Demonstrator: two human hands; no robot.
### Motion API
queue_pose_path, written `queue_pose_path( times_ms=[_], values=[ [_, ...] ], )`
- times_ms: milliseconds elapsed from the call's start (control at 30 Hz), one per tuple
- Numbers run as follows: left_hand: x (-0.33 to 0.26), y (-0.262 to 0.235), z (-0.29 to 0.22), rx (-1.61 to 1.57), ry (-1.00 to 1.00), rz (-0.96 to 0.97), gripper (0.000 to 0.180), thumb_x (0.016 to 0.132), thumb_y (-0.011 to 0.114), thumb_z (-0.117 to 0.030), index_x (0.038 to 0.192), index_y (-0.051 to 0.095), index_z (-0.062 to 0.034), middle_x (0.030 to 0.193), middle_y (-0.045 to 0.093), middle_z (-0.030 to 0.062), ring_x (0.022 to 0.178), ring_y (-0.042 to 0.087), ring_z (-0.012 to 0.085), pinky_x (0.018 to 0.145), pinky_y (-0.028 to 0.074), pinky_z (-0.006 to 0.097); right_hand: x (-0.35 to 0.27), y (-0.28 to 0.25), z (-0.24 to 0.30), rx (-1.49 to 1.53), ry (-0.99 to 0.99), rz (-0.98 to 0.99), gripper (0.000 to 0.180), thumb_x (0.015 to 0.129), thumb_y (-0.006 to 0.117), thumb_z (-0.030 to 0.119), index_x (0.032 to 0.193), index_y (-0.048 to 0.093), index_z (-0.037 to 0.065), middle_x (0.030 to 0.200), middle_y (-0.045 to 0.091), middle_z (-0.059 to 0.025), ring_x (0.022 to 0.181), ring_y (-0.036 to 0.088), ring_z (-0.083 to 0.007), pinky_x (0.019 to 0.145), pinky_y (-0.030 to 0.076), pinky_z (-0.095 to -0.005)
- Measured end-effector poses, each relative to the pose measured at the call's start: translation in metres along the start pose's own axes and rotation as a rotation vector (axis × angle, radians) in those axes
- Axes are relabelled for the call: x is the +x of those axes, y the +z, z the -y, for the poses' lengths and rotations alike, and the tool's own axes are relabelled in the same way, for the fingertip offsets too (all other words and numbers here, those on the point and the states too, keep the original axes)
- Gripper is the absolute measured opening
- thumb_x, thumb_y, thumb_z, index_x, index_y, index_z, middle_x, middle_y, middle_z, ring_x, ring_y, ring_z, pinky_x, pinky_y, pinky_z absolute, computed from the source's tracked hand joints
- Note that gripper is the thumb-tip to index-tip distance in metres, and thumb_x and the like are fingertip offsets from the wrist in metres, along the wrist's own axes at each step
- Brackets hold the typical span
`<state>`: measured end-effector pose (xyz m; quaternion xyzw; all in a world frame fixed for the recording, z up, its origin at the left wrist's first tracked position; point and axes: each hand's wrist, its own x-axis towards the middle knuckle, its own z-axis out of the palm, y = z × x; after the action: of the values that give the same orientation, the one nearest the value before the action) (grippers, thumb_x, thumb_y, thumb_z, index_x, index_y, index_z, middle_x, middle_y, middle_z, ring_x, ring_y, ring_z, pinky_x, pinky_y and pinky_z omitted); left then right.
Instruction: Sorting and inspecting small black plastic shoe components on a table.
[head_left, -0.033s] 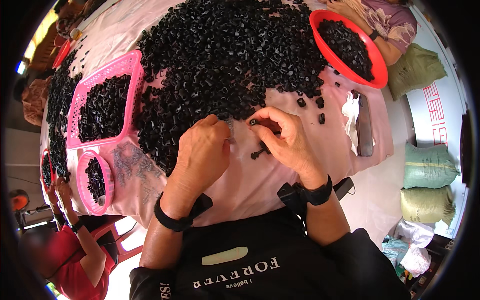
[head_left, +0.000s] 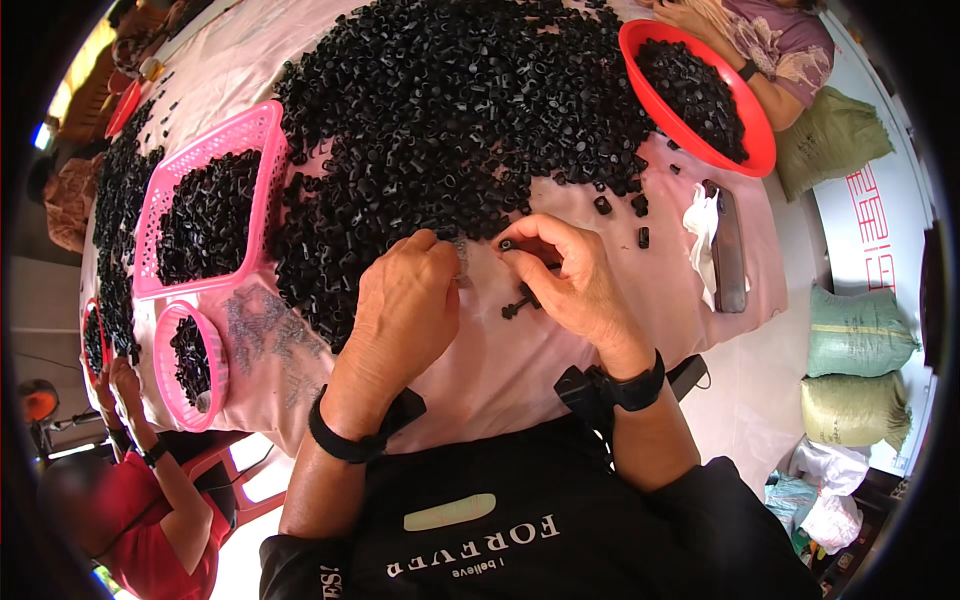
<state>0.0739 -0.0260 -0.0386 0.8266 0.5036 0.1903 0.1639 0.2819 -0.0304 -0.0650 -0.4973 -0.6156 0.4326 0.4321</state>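
Between the thumb and forefinger of my right hand [head_left: 575, 280] is a small black plastic part [head_left: 507, 245], its round hollow end showing. More black pieces [head_left: 515, 308] lie on the cloth just under that hand. To its left, a short gap away, my left hand [head_left: 405, 300] is closed with its back up. Its fingertips are hidden, so I cannot make out what they hold. A few tiny silvery bits show beside its knuckles. Beyond both hands spreads a big heap of small black plastic parts [head_left: 450, 110].
Left of me stand a pink rectangular basket [head_left: 275, 150] and a pink round basket [head_left: 215, 345], both holding black parts, beside thin grey metal pieces [head_left: 265, 325]. A red basin [head_left: 765, 150], a phone [head_left: 732, 250] and tissue [head_left: 702, 230] are at right. Co-workers sit left and far right.
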Motion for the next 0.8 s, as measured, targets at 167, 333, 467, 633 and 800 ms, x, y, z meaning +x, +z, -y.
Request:
queue_pose_path(
  times_ms=[167, 333, 467, 633, 800],
  values=[
    [0.0007, -0.0057, -0.0019, -0.064, -0.011, -0.043, 0.011, 0.085, 0.061, 0.009, 0.090, 0.059, 0.0000, 0.090, 0.066, 0.0174, 0.082, 0.067, 0.0413, 0.070, 0.053, 0.047, -0.0005, 0.0012, -0.0032, 0.005, -0.009, -0.007, 0.011, 0.093, 0.069, 0.002, 0.102, 0.069, -0.004, 0.082, 0.072, -0.0111, 0.070, 0.067, -0.0128, 0.066, 0.054, -0.0291],
    [0.0011, -0.0032, 0.0029, -0.170, 0.032, -0.067, 0.012, 0.087, 0.060, 0.009, 0.096, 0.061, 0.0013, 0.089, 0.065, 0.0188, 0.080, 0.066, 0.0420, 0.069, 0.052, 0.046, 0.0000, 0.0022, -0.0026, 0.013, -0.009, -0.015, 0.011, 0.093, 0.069, 0.002, 0.102, 0.068, -0.005, 0.083, 0.073, -0.0116, 0.071, 0.067, -0.0131, 0.067, 0.054, -0.0292],
    [0.0019, -0.0032, 0.0019, -0.167, 0.061, -0.090, 0.015, 0.089, 0.059, 0.010, 0.101, 0.063, 0.0020, 0.090, 0.063, 0.0199, 0.081, 0.066, 0.0417, 0.071, 0.052, 0.046, 0.0003, 0.0012, -0.0029, 0.013, -0.023, -0.011, 0.011, 0.093, 0.069, 0.002, 0.102, 0.068, -0.005, 0.083, 0.072, -0.0113, 0.071, 0.067, -0.0133, 0.066, 0.054, -0.0294],
    [0.0007, -0.0018, 0.0014, -0.173, 0.015, -0.124, 0.013, 0.090, 0.059, 0.011, 0.098, 0.064, 0.0023, 0.090, 0.063, 0.0191, 0.082, 0.066, 0.0403, 0.071, 0.053, 0.044, 0.0004, 0.0016, -0.0024, -0.003, -0.032, -0.013, 0.011, 0.093, 0.070, 0.003, 0.102, 0.068, -0.004, 0.083, 0.072, -0.0119, 0.071, 0.068, -0.0137, 0.067, 0.054, -0.0295],
    [0.0045, -0.0040, -0.0051, -0.272, 0.040, -0.153, 0.013, 0.087, 0.063, 0.011, 0.098, 0.064, 0.0023, 0.090, 0.064, 0.0169, 0.080, 0.067, 0.0356, 0.070, 0.053, 0.040, 0.0010, 0.0034, -0.0026, 0.011, -0.065, -0.056, 0.011, 0.093, 0.070, 0.003, 0.103, 0.069, -0.003, 0.084, 0.073, -0.0131, 0.073, 0.070, -0.0150, 0.068, 0.055, -0.0293]
  ],
)
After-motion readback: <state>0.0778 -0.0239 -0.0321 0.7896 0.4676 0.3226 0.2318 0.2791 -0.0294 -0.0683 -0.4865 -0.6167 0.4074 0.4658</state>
